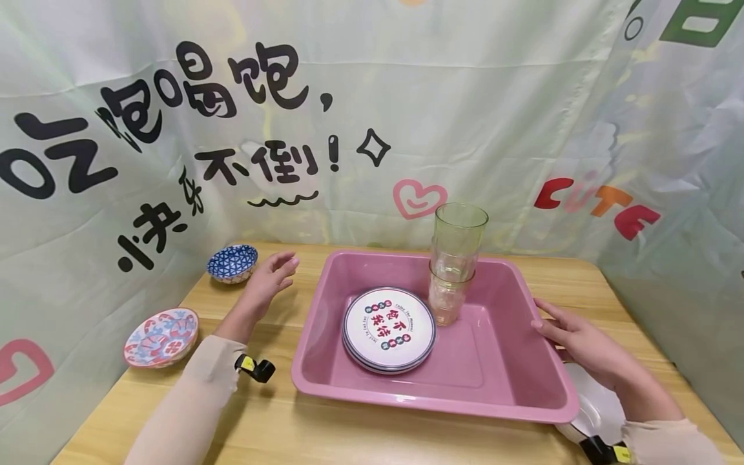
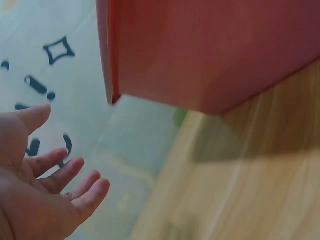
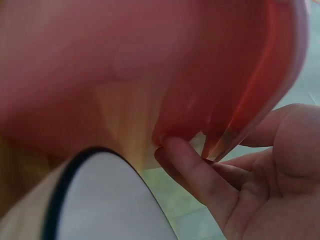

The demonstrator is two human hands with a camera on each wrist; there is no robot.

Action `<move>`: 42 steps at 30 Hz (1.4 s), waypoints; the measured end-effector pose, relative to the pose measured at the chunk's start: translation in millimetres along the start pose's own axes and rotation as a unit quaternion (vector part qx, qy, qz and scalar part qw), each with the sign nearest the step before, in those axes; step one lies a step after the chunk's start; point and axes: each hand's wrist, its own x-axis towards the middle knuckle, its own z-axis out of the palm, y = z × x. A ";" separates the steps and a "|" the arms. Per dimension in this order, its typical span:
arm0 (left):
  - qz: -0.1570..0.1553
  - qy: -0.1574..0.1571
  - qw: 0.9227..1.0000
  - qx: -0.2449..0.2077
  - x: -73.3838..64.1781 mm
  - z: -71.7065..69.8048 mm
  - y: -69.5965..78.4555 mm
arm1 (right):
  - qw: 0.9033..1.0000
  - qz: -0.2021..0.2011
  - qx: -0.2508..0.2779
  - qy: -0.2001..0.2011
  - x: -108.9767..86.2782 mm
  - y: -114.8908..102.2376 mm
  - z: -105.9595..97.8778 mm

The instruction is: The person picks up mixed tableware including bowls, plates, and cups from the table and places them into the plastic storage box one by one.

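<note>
A pink plastic basin (image 1: 401,402) sits on the wooden table. Inside it lies a stack of white plates (image 1: 388,328) with red lettering and a dark rim. Behind the plates stand two stacked clear glasses (image 1: 459,242), greenish at the top. My right hand (image 1: 587,345) grips the basin's right rim, its fingers reaching under the lip in the right wrist view. To the basin's left my left hand (image 1: 270,278) hovers with loosely bent fingers and holds nothing. Close beside it is a blue patterned bowl (image 1: 232,263).
A red and blue patterned bowl (image 1: 161,337) stands at the table's left edge. White dishware (image 1: 595,407) sits below my right hand, partly hidden by the basin and arm. Printed cloth (image 1: 360,84) hangs behind and on both sides of the table (image 1: 325,433).
</note>
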 end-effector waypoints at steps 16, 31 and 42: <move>-0.082 0.152 0.983 -0.063 2.8 -31.4 -39.3 | 0.999 -0.017 -0.019 0.024 -4.6 4.3 4.4; -0.118 0.249 0.954 -0.116 0.3 -46.8 -60.0 | 0.999 -0.004 -0.018 0.027 -6.5 5.9 4.3; -0.157 0.296 0.923 -0.189 -0.6 -66.3 -57.1 | 0.999 -0.003 -0.018 0.029 -2.1 4.9 5.6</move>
